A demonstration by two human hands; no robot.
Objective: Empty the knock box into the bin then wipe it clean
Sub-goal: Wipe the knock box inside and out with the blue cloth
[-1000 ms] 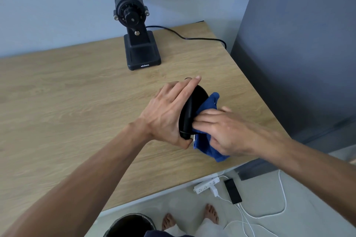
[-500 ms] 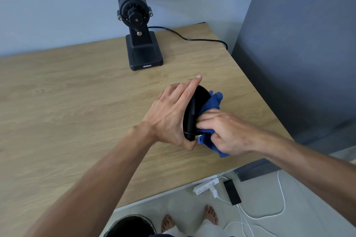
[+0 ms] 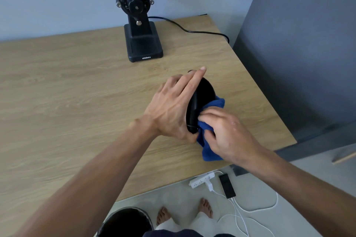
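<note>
Wiping stage is being carried out; emptying judged done. Knock box [image 3: 200,102] is being gripped tilted over the table [image 3: 77,92] by left hand [image 3: 171,109]; blue cloth [image 3: 210,138] is being clutched against it by right hand [image 3: 229,136]. Bin [image 3: 125,221] is sitting below.

Light wooden table [image 3: 67,86], black grinder [image 3: 140,31] standing at its back edge, power cord [image 3: 192,31] trailing right, possibly off the edge.
</note>
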